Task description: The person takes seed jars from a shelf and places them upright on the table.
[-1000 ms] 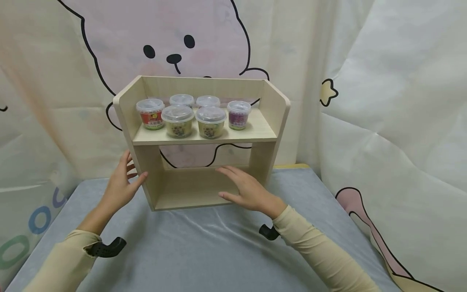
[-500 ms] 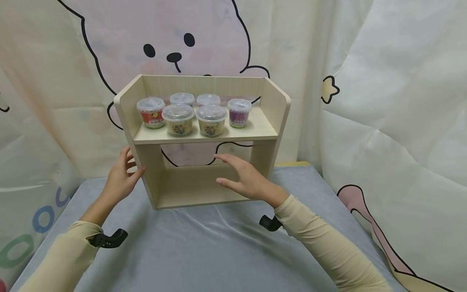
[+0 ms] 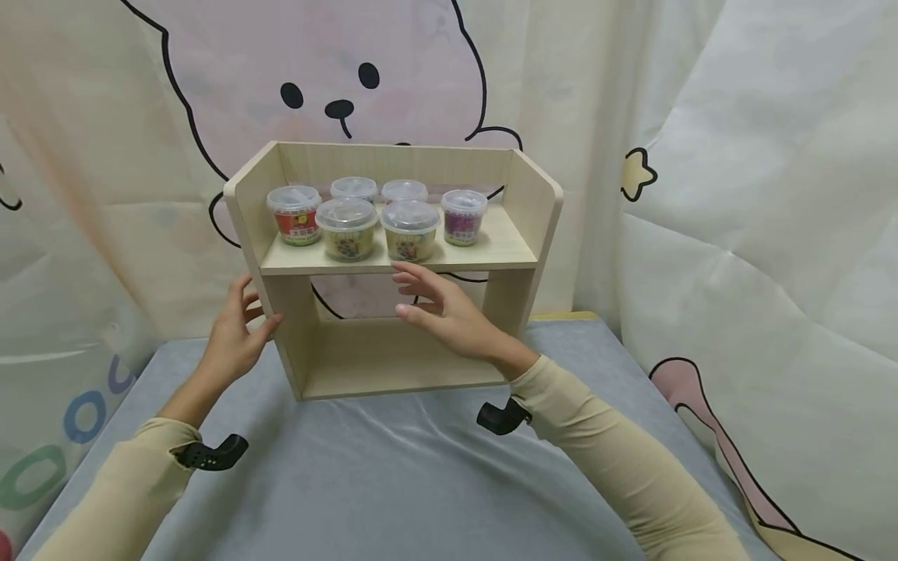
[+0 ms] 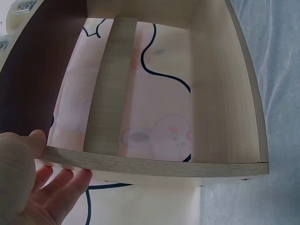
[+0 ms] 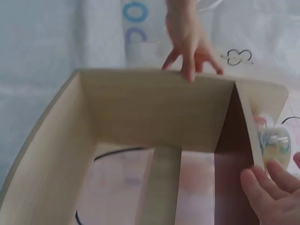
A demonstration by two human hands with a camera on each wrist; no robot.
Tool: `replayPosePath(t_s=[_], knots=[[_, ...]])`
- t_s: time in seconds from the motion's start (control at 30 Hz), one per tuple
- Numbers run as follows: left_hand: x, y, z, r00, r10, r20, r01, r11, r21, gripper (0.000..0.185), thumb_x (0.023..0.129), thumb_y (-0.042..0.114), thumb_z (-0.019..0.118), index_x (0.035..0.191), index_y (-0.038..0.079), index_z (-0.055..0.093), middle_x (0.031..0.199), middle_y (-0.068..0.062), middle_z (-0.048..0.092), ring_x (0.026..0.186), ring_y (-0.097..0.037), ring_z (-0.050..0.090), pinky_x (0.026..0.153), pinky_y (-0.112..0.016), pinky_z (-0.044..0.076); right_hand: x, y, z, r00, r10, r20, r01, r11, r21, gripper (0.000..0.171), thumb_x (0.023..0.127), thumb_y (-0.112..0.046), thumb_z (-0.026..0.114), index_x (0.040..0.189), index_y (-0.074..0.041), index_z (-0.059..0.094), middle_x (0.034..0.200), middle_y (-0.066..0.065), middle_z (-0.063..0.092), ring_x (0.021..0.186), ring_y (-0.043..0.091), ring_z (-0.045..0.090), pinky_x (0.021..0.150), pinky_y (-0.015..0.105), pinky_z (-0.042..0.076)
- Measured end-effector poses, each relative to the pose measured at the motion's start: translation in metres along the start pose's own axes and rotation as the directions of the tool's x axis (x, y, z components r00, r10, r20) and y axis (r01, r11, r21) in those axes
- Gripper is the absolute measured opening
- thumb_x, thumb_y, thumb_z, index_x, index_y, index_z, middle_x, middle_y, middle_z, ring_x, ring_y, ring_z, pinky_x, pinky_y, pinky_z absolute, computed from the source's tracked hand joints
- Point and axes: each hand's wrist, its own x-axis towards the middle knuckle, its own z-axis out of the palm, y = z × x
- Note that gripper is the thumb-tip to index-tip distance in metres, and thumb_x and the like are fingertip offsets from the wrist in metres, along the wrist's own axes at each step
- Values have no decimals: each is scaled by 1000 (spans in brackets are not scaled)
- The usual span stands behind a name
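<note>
A two-tier wooden shelf (image 3: 393,375) stands on the cloth-covered table. My left hand (image 3: 231,339) grips the edge of its left side panel, thumb on the front and fingers on the outer face, as the left wrist view shows. My right hand (image 3: 456,315), fingers loosely extended and holding nothing, is in front of the upper board, just below a yellowish lidded cup (image 3: 410,234). Beside that cup sits another yellowish cup (image 3: 347,234). A red-labelled cup (image 3: 296,218) is at the left and a purple-labelled cup (image 3: 463,220) at the right. Two more lidded cups are partly hidden behind.
A blue-grey cloth (image 3: 365,483) covers the table around the shelf. Behind and beside it hang pale curtains (image 3: 758,195) with cartoon drawings. Through the shelf's open back the curtain shows, with a wooden crossbar (image 4: 110,89) spanning part of it.
My right hand has risen and moved left, from in front of the lower compartment to near the upper board's front edge. My left hand stays at the side panel; the cups have not moved.
</note>
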Motion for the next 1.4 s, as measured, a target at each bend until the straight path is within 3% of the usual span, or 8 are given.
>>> replayPosePath(t_s=[0.13, 0.23, 0.47, 0.7, 1.17, 1.4], knots=[[-1, 0, 2, 1000, 9, 10, -8, 999, -34, 77, 96, -3, 61, 157, 14, 18, 145, -38, 45, 123, -59, 55, 65, -15, 56, 9, -9, 7, 1000, 19, -20, -17, 993, 118, 63, 101, -6, 55, 158, -6, 31, 158, 22, 41, 149, 29, 41, 119, 44, 42], [-2, 1, 1, 1000, 10, 12, -10, 999, -35, 78, 96, -3, 61, 158, 15, 17, 146, -38, 45, 123, -59, 55, 64, -13, 54, 16, -16, 12, 999, 41, -30, -35, 983, 181, 64, 102, -6, 54, 160, -6, 27, 164, 18, 32, 154, 25, 32, 124, 41, 34], [0, 2, -2, 1000, -5, 25, 5, 1000, -15, 79, 96, -2, 62, 158, 16, 16, 146, -38, 45, 123, -59, 55, 64, -20, 59, 34, -29, 20, 997, 74, -26, -66, 970, 234, 70, 102, -12, 52, 163, -11, 16, 172, 5, 16, 159, 19, 16, 130, 37, 18], [2, 2, -5, 999, -29, 40, 28, 999, 20, 80, 97, 2, 62, 158, 18, 13, 147, -38, 43, 124, -60, 53, 65, -37, 65, 51, -31, 23, 990, 132, -42, -117, 961, 252, 78, 102, -16, 54, 165, -19, 7, 173, 4, 5, 160, 22, 10, 130, 40, 19], [4, 2, -5, 999, -23, 46, 22, 999, 30, 80, 96, 4, 63, 158, 17, 15, 146, -38, 44, 121, -61, 55, 71, -56, 63, 73, -37, 27, 977, 182, -114, -149, 956, 251, 84, 101, -22, 56, 164, -14, 2, 173, 5, -3, 160, 28, 3, 130, 46, 17], [4, 2, -6, 999, -14, 37, 12, 999, 45, 79, 96, 3, 62, 157, 14, 15, 145, -39, 44, 120, -61, 55, 78, -67, 58, 90, -38, 28, 955, 252, -157, -217, 954, 209, 89, 100, -31, 61, 164, -20, 0, 173, 0, 6, 160, 24, 7, 130, 44, 16]])
